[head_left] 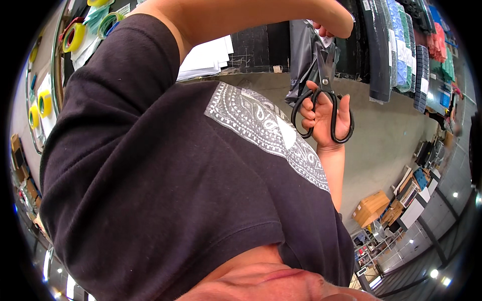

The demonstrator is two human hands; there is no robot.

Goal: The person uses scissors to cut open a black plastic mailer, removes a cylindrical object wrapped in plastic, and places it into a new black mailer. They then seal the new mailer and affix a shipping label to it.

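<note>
Closest to the camera is my black short-sleeved shirt with a grey-white patterned print point(266, 131), which fills most of the view. Beyond it, my right hand point(325, 116) holds a pair of black metal scissors with large loop handles point(325, 95). My fingers pass through the loops and close around them, and the blades point up with only a narrow gap between them. Their tips reach a grey plastic bag with a small white label point(301, 55), which hangs just above. My left hand point(335, 22) is over the scissors, at the upper edge of that bag. It seems to pinch the label part, but how tight the fingers close I cannot tell, because the forearm covers them. Farther off is a grey concrete floor point(381, 135) with rolled dark and green-blue fabrics point(401, 50) in a row. Well apart from my hands, yellow and green rolls of tape point(75, 36) hang at the side, and a brown cardboard box point(370, 208) stands at the other side.
</note>
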